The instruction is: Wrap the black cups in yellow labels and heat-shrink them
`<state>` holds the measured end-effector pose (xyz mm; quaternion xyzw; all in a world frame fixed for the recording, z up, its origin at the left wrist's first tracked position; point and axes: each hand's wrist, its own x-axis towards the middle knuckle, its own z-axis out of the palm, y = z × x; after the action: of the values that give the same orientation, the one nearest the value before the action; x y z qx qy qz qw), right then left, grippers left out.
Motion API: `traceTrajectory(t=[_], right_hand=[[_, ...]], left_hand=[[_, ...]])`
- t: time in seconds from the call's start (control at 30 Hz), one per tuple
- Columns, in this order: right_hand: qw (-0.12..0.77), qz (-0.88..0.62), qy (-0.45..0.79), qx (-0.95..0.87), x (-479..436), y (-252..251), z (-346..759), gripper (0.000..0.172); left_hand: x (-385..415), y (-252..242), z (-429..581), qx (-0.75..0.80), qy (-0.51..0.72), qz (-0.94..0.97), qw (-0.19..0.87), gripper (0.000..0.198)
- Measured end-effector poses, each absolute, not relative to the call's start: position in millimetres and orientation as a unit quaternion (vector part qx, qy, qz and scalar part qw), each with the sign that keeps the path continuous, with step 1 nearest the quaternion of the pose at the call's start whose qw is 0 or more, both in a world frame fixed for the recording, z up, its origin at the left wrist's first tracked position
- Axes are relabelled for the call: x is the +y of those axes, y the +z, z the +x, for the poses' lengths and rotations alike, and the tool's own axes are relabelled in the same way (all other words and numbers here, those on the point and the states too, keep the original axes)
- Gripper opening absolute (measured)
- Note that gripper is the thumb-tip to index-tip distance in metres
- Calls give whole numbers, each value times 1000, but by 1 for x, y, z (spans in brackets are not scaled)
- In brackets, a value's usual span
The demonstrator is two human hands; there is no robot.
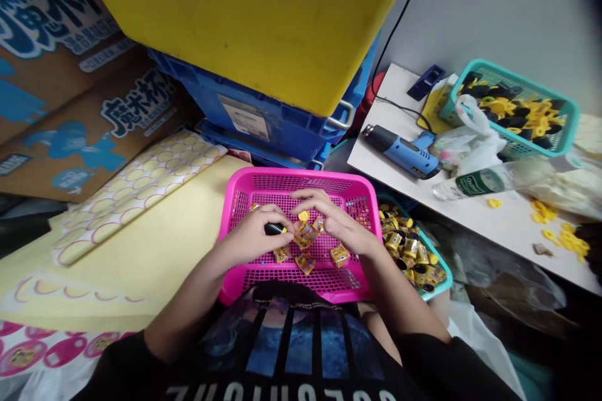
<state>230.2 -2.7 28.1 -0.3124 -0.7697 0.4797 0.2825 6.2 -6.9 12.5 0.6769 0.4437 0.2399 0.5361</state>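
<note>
Now the left hand [249, 239] is pinching a black piece [273, 229], while the right hand [336, 220] is arching, grip unclear, above few gold packets [305, 263] in the pink basket [301, 174]; the teal basket [439, 282] is sitting heaped.

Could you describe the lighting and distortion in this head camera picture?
In the head view, soft light falls on the pink basket, the left hand and right hand casting faint shadows; the wide lens bends the edges, and corners darken, most at top right.

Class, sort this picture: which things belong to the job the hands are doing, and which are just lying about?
Job: left hand, right hand, black-and-yellow piece, pink plastic basket, yellow packets.
Lying about: blue heat gun, water bottle, blue crates.
</note>
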Motion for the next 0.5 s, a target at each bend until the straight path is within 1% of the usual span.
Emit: traceTrajectory(t=[0.03,0.07,0.13,0.17,0.23,0.3,0.33,0.4,0.5], right_hand=[[289,-311,471,-774,0,28,227,52],[287,-309,461,-781,2,27,224,46],[263,-304,450,-797,4,24,220,30],[248,-301,450,-804,4,22,219,24],[230,-296,464,-803,2,18,217,21],[237,-292,495,-783,0,12,216,24],[257,-302,513,-761,0,8,215,26],[324,-349,534,-699,-1,0,215,31],[428,-443,507,-603,-1,-12,215,34]], left_hand=[[-6,13,5,439,239,679,538,6],[-5,14,4,432,241,680,541,6],[-3,16,1,419,245,674,557,5],[-2,17,0,412,246,669,568,5],[-1,18,-1,398,247,648,600,4],[-2,16,1,399,261,589,652,5],[-3,13,2,403,276,537,688,8],[-7,9,5,396,315,405,762,18],[-14,4,8,364,362,255,819,30]])
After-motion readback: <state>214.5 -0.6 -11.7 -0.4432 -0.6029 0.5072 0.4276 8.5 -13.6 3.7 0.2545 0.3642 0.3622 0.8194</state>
